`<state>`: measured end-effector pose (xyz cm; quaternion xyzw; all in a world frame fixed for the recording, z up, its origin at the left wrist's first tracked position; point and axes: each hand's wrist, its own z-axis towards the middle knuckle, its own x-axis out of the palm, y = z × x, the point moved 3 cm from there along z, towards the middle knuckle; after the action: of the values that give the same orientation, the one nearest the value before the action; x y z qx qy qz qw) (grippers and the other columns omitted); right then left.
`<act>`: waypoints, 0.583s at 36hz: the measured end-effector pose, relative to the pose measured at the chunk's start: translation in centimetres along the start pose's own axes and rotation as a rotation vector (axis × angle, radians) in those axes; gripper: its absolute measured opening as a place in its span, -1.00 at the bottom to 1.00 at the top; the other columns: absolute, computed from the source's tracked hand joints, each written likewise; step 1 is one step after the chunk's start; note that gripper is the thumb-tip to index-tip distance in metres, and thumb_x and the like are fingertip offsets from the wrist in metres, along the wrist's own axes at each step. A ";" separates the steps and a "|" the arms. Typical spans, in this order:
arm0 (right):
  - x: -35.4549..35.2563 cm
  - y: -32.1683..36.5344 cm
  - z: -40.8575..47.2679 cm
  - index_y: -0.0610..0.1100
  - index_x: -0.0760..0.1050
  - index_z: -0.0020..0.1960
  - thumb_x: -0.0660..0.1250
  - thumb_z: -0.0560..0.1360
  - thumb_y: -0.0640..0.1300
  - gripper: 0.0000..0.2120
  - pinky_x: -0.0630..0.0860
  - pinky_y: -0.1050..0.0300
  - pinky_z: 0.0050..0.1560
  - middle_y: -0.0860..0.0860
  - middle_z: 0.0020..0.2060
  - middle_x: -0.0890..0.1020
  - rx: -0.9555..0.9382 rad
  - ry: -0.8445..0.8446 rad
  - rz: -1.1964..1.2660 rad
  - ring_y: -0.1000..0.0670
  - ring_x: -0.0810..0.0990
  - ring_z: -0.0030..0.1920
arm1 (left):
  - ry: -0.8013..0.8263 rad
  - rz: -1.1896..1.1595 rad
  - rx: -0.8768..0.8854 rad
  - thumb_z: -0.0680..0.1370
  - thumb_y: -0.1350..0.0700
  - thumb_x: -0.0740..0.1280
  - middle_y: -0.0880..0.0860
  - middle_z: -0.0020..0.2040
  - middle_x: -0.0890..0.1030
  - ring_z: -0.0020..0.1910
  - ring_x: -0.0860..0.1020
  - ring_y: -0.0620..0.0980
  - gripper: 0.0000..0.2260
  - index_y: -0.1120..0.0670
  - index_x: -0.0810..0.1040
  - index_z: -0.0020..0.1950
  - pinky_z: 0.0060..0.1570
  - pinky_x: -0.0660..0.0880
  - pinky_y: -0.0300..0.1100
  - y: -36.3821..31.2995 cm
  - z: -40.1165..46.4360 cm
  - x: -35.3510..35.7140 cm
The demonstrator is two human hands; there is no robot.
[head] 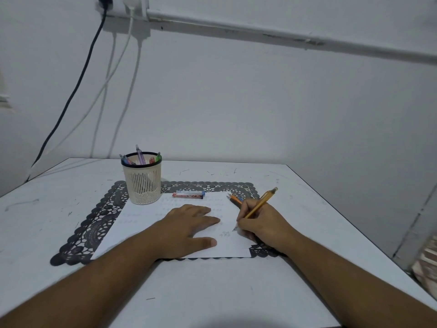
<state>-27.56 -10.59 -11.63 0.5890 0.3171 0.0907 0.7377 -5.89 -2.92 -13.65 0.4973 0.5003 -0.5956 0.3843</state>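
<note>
right hand (260, 223) grip closed on pencil (260, 202); left hand (189, 227) flat on paper (142, 230).

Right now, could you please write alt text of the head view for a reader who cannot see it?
A person's right hand grips a yellow pencil, tip on a white sheet, while the left hand lies flat on the sheet. The sheet sits on a black lace mat on a white table, beside a cup of pens.

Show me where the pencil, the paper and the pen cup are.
pencil (263, 201), head view, middle of its exposed shaft.
paper (137, 235), head view, bare left part of the sheet.
pen cup (143, 183), head view, slatted front wall.
</note>
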 end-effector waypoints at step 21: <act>1.7 0.1 -1.0 -0.13 0.62 -0.15 0.34 0.43 -0.32 -0.87 0.57 0.11 -0.15 -0.28 -0.16 0.67 -0.049 0.179 0.107 -0.13 0.65 -0.16 | -0.022 -0.007 0.007 0.59 -0.40 0.15 -0.18 0.65 0.10 0.61 0.01 -0.13 -0.42 -0.34 0.17 0.59 0.57 0.02 -0.02 0.0 -0.1 -0.1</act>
<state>-26.77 -8.83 -12.22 0.5766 0.3474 0.1897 0.7147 -5.87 -2.78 -13.53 0.4902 0.4956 -0.6043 0.3859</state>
